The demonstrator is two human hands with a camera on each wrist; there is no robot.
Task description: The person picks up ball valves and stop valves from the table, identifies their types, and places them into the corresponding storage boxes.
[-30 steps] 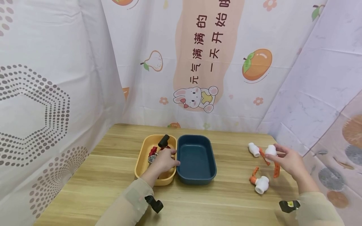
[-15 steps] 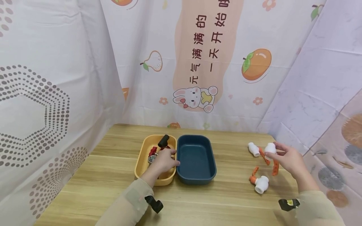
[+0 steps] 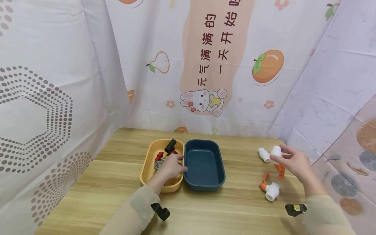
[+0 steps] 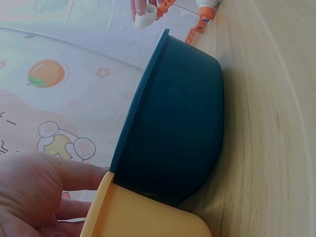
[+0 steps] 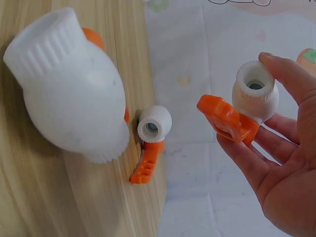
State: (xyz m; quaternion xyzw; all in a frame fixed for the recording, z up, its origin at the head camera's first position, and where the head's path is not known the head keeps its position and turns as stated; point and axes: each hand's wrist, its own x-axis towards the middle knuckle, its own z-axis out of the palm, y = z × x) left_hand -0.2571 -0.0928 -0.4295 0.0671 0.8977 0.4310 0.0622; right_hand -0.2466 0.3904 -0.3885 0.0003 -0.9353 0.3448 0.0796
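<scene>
Left hand (image 3: pixel 170 168): left of centre, fingers (image 4: pixel 81 175) extended. Right hand (image 3: pixel 298 163): at right, raised, thumb (image 5: pixel 286 71) and fingers pinching.

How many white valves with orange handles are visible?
3: the held valve in the right hand, the far valve and the near valve on the table. The left hand covers part of the yellow tray, so more may be hidden.

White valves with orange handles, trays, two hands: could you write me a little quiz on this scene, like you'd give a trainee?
1. Which hand, left or right, grips an orange-handled white ball valve?
2. Fill in: the metal fitting lies inside the ____.
3. How many more such valves lie on the wooden table?

Key:
1. The right hand.
2. Yellow tray.
3. Two: the nearer valve and the farther valve.
</scene>
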